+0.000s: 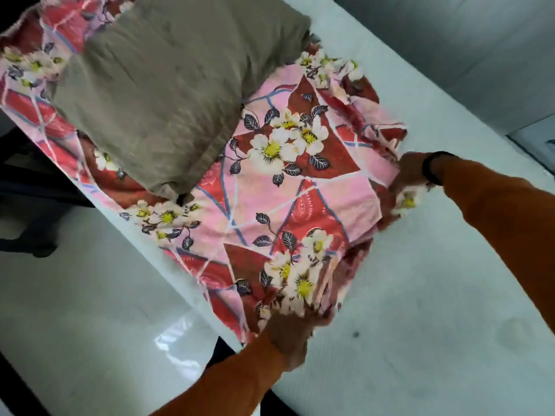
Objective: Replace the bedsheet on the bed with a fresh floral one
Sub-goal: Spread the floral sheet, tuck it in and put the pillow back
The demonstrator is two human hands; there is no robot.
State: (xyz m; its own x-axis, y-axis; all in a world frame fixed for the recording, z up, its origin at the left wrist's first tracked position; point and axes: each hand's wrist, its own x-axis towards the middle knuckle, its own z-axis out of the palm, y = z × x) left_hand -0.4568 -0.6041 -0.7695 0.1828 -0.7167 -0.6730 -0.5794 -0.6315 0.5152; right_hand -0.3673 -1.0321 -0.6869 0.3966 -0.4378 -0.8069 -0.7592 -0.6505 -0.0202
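A pink and red floral bedsheet (pixel 279 187) with white flowers lies partly spread over the head end of a bare white mattress (pixel 420 310). My left hand (pixel 288 334) grips the sheet's near edge, fingers curled into the bunched cloth. My right hand (pixel 405 178) grips the sheet's right edge, where the fabric is gathered. Both arms wear orange sleeves; a dark band sits on my right wrist. The image is motion-blurred around the hands.
An olive-grey pillow (pixel 168 97) lies on the floral sheet at the upper left. A glossy white floor (pixel 75 295) runs along the bed's left side. A grey wall (pixel 465 40) borders the mattress at the upper right.
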